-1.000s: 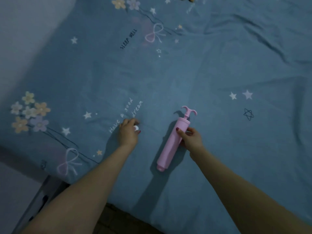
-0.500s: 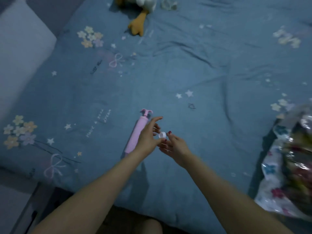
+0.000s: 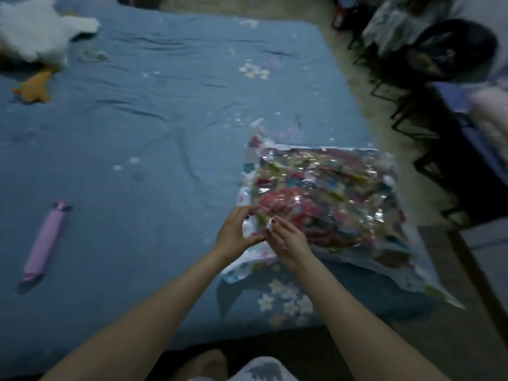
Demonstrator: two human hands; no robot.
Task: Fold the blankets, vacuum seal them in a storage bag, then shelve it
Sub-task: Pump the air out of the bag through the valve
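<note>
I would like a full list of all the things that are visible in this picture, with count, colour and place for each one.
storage bag: one, clear plastic over multicoloured floral blankets, on the right part of the bed
hand pump: one, pink, lying on the bed at left, apart from the bag
valve cap: one, small and white, at the right hand's fingertips, over the bag's near-left part
plush toy: one, white with an orange foot, far-left corner of the bed
bed sheet: one, blue with flower and star prints
dark furniture: blurred, beyond the right side of the bed
left hand: one, fingers curled on the bag
right hand: one, pinches the cap
</note>
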